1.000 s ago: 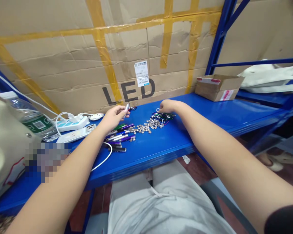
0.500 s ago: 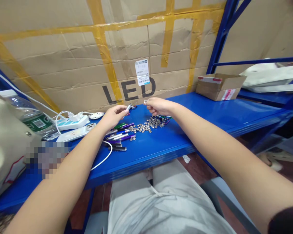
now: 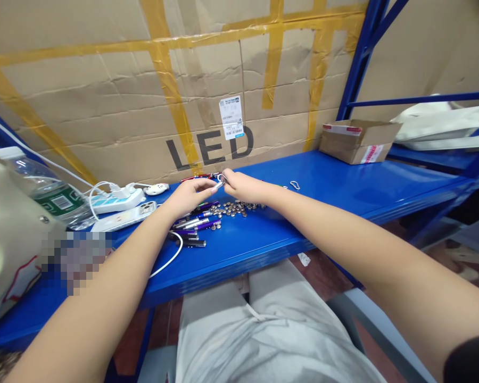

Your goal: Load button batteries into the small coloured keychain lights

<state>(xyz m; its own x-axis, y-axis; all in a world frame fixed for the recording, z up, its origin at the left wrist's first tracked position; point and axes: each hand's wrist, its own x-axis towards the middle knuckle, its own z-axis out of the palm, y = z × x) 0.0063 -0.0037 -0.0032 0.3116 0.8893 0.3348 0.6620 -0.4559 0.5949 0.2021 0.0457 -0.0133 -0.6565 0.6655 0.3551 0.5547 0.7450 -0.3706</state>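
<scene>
My left hand (image 3: 187,198) pinches a small silver penlight (image 3: 218,185) by its body, over the far part of the table. My right hand (image 3: 241,186) is closed on a metal carabiner clip (image 3: 223,178) at the penlight's end; the fingers partly cover where the two meet. Below both hands lies a pile of button cells (image 3: 233,208), with several purple, blue, silver and black penlights (image 3: 191,223) to its left. Red penlights (image 3: 197,176) rest behind the left hand. Another carabiner (image 3: 294,185) lies to the right, past the right wrist.
A blue table (image 3: 263,234) stands against a large taped carton (image 3: 115,106). On the left are a phone (image 3: 123,217), a power strip (image 3: 120,200), a water bottle (image 3: 51,191) and a pale bag (image 3: 16,229). A small open box (image 3: 355,143) sits at the back right.
My right hand has moved left, bringing the clip to the penlight in my left hand. Red penlights and the loose carabiner, hidden before, now show.
</scene>
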